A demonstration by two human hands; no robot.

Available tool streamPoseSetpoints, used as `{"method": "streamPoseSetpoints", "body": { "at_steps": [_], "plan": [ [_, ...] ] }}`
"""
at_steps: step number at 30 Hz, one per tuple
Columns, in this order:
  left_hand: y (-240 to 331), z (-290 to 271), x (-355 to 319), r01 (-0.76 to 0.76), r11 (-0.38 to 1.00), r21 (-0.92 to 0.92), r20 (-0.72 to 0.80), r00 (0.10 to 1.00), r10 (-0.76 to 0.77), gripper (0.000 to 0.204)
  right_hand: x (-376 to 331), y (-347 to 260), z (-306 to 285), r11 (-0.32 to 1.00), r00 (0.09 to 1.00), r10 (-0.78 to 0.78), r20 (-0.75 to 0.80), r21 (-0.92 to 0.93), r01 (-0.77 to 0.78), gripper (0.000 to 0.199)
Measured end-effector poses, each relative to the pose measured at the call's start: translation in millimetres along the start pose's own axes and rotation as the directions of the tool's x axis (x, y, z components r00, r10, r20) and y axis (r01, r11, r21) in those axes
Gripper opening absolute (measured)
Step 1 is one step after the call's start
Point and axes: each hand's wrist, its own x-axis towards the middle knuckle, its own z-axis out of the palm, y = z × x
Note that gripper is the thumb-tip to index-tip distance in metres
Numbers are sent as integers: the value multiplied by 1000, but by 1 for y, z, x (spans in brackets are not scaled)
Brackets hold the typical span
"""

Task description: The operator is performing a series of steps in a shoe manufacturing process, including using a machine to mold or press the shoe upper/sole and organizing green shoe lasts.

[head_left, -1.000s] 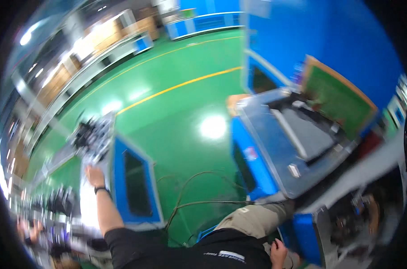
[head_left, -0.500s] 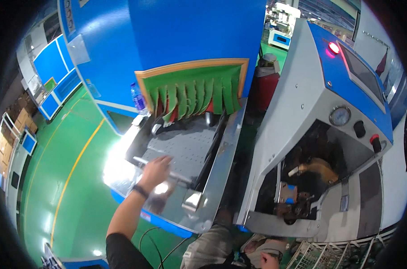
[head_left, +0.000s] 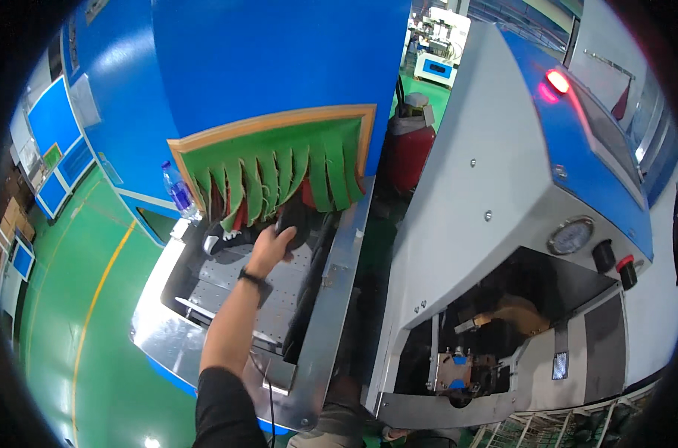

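Left hand [head_left: 273, 243] extends forward over a perforated metal tray [head_left: 234, 280] at the mouth of a blue machine [head_left: 264, 67], fingers curled around a dark object [head_left: 298, 228] that lies just below a curtain of green flaps [head_left: 279, 175]; the object's kind cannot be told, as the hand and shadow cover much of it. Wrist carries a dark band [head_left: 251, 278], and the forearm runs up from a black sleeve [head_left: 223, 407] at the lower edge. Right hand is out of view, so its state cannot be reported. Green flaps hang in an orange-framed opening, with red material showing behind them. Tray sits within a shiny steel frame [head_left: 331, 299], its near edge catching strong glare. A plastic water bottle [head_left: 179, 193] with a blue label stands to the left of the opening, just beside the machine wall. To the right, apart from the tray, stands a grey and blue cabinet [head_left: 495, 187] with a lit red lamp [head_left: 557, 81] on top, a round gauge [head_left: 570, 236], a black knob and a red button [head_left: 625, 263] on its face, and an open recess [head_left: 488, 336] holding mechanical parts. A red cylinder [head_left: 410, 153] stands behind, between the two machines. Floor [head_left: 63, 313] is green with a yellow line.
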Motion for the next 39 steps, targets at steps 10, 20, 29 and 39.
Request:
{"method": "streamPoseSetpoints", "body": {
  "at_steps": [10,20,29,39],
  "plan": [
    [16,10,-423,-267,963,-36,-52,963,265,64,13,-155,-21,350,707,-700,-102,814,463,124],
    [34,126,-488,396,617,-681,501,865,-3,72,-55,-183,-29,174,578,-673,-462,660,731,109],
    [60,185,-496,-252,926,282,394,910,128,39,-76,-93,-55,549,603,-446,-661,330,768,108],
    [96,186,-496,-21,842,-538,366,895,257,23,-50,-53,-142,-125,894,-264,-362,932,341,78]
  ]
}}
